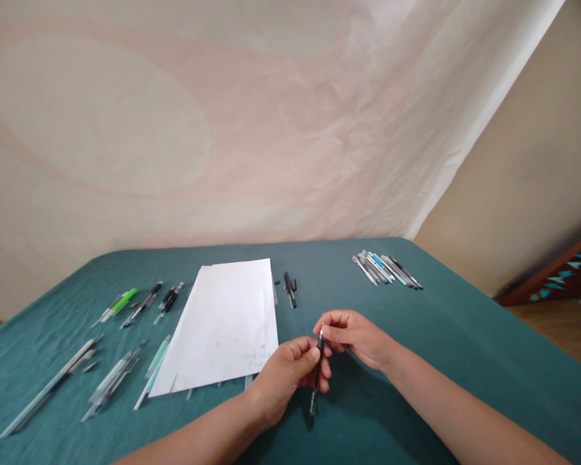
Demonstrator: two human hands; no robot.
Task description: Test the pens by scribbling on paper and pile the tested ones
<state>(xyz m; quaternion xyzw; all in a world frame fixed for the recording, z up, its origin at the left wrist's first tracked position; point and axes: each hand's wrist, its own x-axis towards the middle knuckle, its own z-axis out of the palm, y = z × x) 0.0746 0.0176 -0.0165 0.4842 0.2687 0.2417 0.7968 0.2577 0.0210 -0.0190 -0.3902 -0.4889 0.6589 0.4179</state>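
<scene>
A black pen (317,374) with a clear lower end is held upright-slanted over the near part of the table, its silvery tip pointing away from me. My left hand (295,368) wraps around its barrel, thumb pressed along the side. At the tip end, the thumb and fingers of my right hand (351,336) pinch together; whether they grip a small part there or just the tip is too small to make out. Left of my hands lies a stack of white paper (227,323) with faint marks near its lower right corner.
Pen parts lie left of the paper: a bright green pen (121,303), black grips (172,297), clear barrels (113,381) and a long pale piece (48,387). Black parts (289,289) sit right of the paper. A row of pens (385,268) rests at the back right of the green-covered table (465,361).
</scene>
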